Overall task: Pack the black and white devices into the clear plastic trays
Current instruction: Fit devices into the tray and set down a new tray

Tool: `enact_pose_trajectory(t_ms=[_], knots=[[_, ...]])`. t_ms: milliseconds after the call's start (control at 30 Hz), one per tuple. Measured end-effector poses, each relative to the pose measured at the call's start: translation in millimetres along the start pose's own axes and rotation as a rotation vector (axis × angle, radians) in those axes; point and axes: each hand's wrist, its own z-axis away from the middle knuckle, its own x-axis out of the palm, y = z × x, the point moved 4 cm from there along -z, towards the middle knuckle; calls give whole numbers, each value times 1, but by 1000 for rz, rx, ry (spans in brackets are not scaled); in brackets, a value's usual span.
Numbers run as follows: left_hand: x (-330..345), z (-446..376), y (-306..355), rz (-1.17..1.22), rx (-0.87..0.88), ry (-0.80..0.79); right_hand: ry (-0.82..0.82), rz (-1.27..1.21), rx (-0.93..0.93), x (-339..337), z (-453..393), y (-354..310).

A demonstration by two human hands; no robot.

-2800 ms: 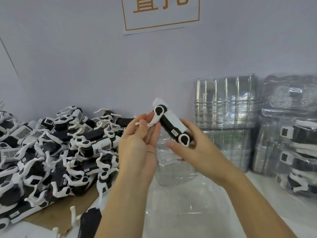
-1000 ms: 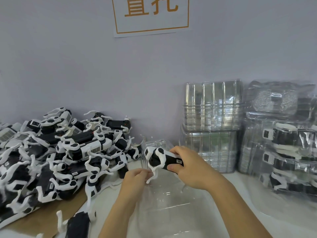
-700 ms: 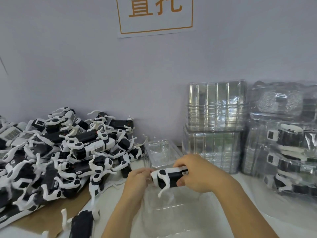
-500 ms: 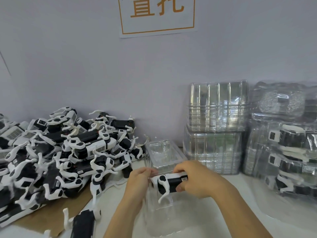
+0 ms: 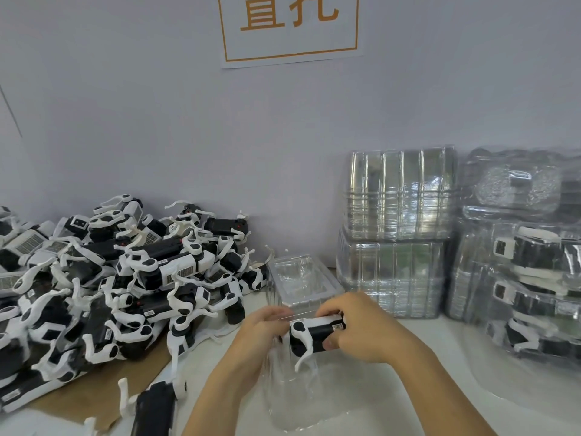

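While the right hand (image 5: 361,328) is gripping a black and white device (image 5: 314,336) at lower centre of the frame, just above a clear plastic tray (image 5: 298,394), the left hand (image 5: 261,335) is pinching the tray's upper edge beside it, with loose devices (image 5: 125,284) lying piled at left.

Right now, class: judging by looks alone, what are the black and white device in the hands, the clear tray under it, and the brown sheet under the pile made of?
Black and white device: likely moulded plastic, smooth with a soft sheen.
Clear tray: thin glossy transparent plastic; the table shows through.
Brown sheet: probably cardboard, matt and flat.
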Motion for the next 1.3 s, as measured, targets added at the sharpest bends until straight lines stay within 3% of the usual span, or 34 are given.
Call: enact_pose_trajectory(t_ms=[500, 700, 833, 1033, 1300], knots=[[-1, -10, -5, -47, -78, 62, 66, 108, 3, 4, -1, -4], [0, -8, -4, -88, -78, 118, 57, 10, 46, 2, -1, -1], [0, -6, -3, -65, -68, 125, 137, -94, -8, -17, 2, -2], [1, -5, -1, -78, -70, 137, -62, -10, -40, 7, 2, -17], [1, 0, 2, -61, -67, 114, 38, 42, -17, 15, 0, -19]])
